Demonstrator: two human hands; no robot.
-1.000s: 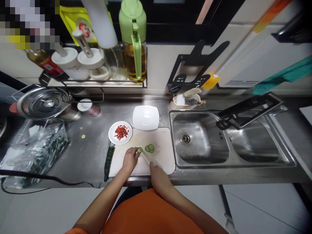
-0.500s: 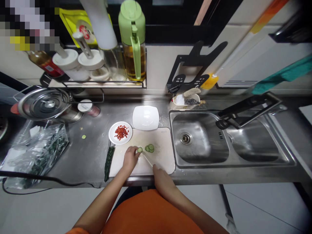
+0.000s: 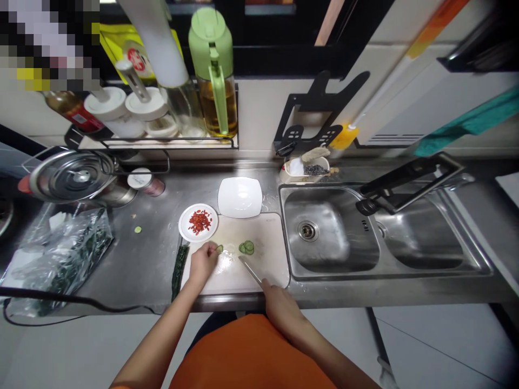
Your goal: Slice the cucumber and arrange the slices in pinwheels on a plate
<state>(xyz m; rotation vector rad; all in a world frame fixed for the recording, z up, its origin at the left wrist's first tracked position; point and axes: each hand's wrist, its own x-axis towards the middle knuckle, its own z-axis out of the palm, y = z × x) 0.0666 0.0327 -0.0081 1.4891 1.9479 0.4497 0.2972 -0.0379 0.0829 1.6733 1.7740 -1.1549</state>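
Over the left part of the white cutting board (image 3: 265,270), my left hand (image 3: 203,263) pinches a small piece of cucumber (image 3: 219,249). My right hand (image 3: 279,303) grips a knife (image 3: 251,272) by its handle, at the board's front edge; its blade slants toward the middle of the board. A small pile of cucumber slices (image 3: 246,247) lies just beyond the knife tip. Along the board's left edge rests a long dark green cucumber (image 3: 179,272). Red chopped pieces (image 3: 200,221) sit on a round white plate (image 3: 182,229) at the board's upper left corner.
Behind the board stands a white square dish (image 3: 240,197). A double steel sink (image 3: 332,232) lies to the right. To the left are a plastic bag of greens (image 3: 77,259), a lidded pot (image 3: 77,175) and a cucumber end (image 3: 138,229). A spice rack (image 3: 174,142) holds jars and an oil bottle (image 3: 213,75).
My left hand has moved left with the cucumber piece, away from the blade. My right hand and the knife have shifted slightly right. The slice pile stays on the board.
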